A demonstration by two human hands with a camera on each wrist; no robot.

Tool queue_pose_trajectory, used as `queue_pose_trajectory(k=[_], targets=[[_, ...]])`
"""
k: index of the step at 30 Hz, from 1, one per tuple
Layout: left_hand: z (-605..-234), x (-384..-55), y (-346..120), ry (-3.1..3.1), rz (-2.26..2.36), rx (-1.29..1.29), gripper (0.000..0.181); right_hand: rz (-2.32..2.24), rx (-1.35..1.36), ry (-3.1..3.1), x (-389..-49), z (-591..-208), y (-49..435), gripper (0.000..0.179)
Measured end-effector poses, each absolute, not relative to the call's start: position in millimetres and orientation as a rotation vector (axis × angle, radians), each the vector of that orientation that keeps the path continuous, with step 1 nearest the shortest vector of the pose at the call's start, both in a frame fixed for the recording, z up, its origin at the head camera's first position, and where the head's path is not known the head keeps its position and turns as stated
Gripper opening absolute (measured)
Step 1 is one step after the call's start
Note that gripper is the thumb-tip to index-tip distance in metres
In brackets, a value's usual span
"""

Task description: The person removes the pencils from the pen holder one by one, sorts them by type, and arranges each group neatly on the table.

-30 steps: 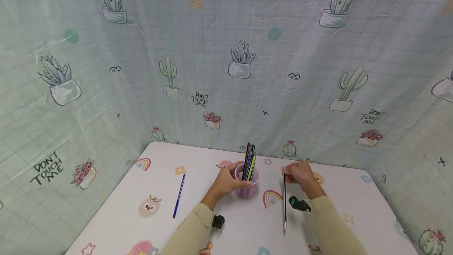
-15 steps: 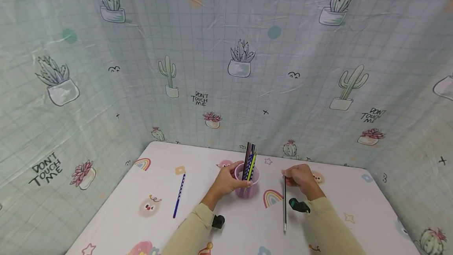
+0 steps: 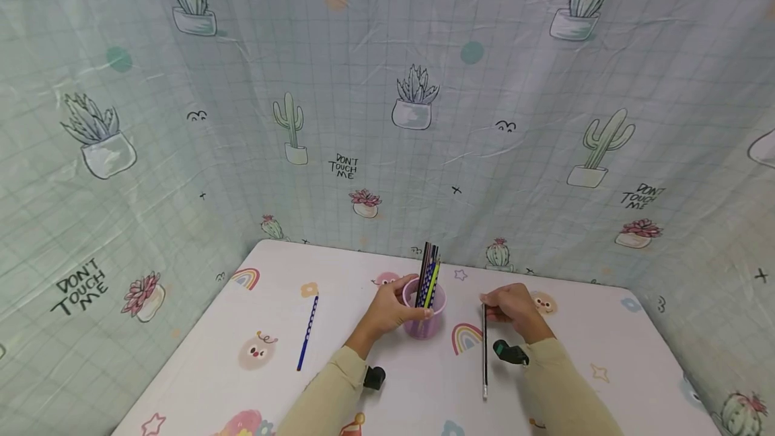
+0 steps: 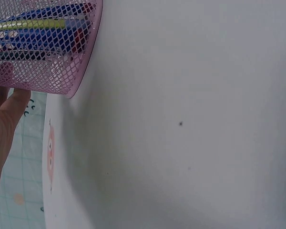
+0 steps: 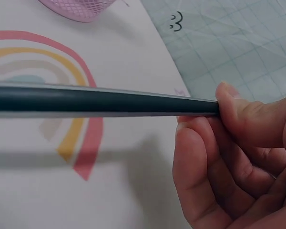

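A pink mesh pencil cup [image 3: 423,329] stands upright on the table, holding several pencils [image 3: 432,282], one of them yellow-green. My left hand [image 3: 386,308] grips the cup from its left side, thumb across the near rim. In the left wrist view, the fingers [image 4: 15,106] reach the mesh wall. To the right of the cup, my right hand [image 3: 513,309] pinches a dark pencil with pale stripes [image 3: 485,355] by its far end, between thumb and fingers. Its white-tipped end points toward me. The right wrist view shows this pencil [image 5: 105,100] raised, its shadow on the table below.
A blue pencil with white dots [image 3: 307,334] lies on the left part of the white printed table [image 3: 424,402]. Grey cactus-print cloth [image 3: 363,86] walls the back and both sides. Dark wrist devices [image 3: 510,352] sit at both sleeves.
My right hand has come slightly toward me with the pinched pencil, whose near end now lies lower in the head view. My left hand and the cup have stayed in place.
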State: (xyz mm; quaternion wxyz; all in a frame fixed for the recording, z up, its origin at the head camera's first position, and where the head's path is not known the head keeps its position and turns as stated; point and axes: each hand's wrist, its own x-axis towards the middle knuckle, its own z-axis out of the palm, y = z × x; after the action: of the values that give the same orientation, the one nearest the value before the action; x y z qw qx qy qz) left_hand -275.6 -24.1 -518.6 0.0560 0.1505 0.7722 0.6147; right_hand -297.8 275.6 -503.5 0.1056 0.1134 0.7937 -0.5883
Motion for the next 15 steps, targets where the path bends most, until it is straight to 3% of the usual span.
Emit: queue_pose_trajectory(k=[15], targets=[[-514, -276, -23, 2.360, 1.841, 0.450, 0.082, -1.756, 0.399, 2.300, -300, -510, 262, 0.022]])
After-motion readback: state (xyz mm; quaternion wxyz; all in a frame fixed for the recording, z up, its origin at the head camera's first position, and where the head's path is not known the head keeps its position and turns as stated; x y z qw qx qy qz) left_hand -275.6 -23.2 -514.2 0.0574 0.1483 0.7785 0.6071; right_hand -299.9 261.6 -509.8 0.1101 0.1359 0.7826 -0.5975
